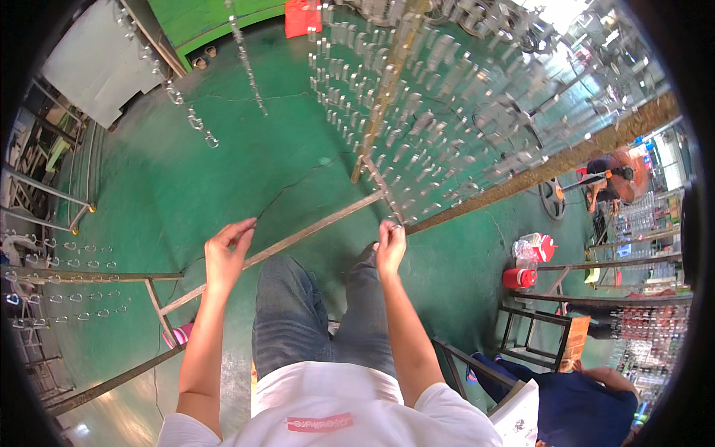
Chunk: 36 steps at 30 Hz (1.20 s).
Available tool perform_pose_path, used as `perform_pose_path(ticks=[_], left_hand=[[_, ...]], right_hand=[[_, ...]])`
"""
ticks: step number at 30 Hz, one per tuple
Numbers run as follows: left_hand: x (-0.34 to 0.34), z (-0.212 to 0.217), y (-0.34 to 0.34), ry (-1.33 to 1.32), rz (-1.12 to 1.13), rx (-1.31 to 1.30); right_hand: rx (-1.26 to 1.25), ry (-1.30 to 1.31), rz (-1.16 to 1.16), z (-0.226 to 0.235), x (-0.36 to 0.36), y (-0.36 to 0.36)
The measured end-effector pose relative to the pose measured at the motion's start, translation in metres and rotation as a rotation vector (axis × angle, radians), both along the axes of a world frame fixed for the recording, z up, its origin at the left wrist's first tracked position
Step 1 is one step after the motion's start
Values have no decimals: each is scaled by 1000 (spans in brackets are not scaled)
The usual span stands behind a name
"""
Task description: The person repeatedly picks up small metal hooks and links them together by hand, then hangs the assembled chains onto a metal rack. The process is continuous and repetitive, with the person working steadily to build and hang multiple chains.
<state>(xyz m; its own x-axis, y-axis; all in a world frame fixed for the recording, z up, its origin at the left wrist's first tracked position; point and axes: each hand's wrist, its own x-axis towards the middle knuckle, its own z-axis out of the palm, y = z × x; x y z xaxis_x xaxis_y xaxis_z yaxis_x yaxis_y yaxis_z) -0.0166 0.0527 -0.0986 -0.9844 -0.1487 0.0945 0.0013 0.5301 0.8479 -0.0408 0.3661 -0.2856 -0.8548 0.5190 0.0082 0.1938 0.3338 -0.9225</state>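
Note:
My left hand [226, 253] is raised left of my knees, its fingertips drawn together; whatever it may hold is too small to make out. In front of my right knee, my right hand [390, 249] pinches with thumb and forefinger, and a tiny glint shows at the tips. A metal frame bar [320, 222] runs slantwise beyond both hands. My right fingertips are close to the frame's corner, near hanging rows of small shiny metal pieces [424, 123]. Linked metal clips [195, 119] dangle in a strand at the upper left.
More clips hang in rows [78, 298] at far left. A rusty beam [551, 167] crosses the right side. Red-lidded containers [520, 277] stand on the green floor [246, 171]. A person in dark clothing [573, 406] is at lower right, by a black metal stool frame [532, 339].

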Motion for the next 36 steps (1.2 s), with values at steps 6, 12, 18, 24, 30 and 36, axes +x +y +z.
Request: perform_pose_path(ticks=[6,12,18,24,30,36], left_hand=[[30,-12,29,-73,-8,57],[49,-15,46,-163,30,61],[55,-20,49,-177,42,69],[58,-26,49,-177,45,72],[64,-30,44,-246,51,78],[71,-36,43,-215,62,77]], right_hand=[[17,437,70,54,-108,21],[-232,473,150,82,-162,5],[51,300,151,88,-168,7],[76,283,129,85,-169,7],[31,323,94,79,-171,5],[-205,486,73,60,-192,1]])
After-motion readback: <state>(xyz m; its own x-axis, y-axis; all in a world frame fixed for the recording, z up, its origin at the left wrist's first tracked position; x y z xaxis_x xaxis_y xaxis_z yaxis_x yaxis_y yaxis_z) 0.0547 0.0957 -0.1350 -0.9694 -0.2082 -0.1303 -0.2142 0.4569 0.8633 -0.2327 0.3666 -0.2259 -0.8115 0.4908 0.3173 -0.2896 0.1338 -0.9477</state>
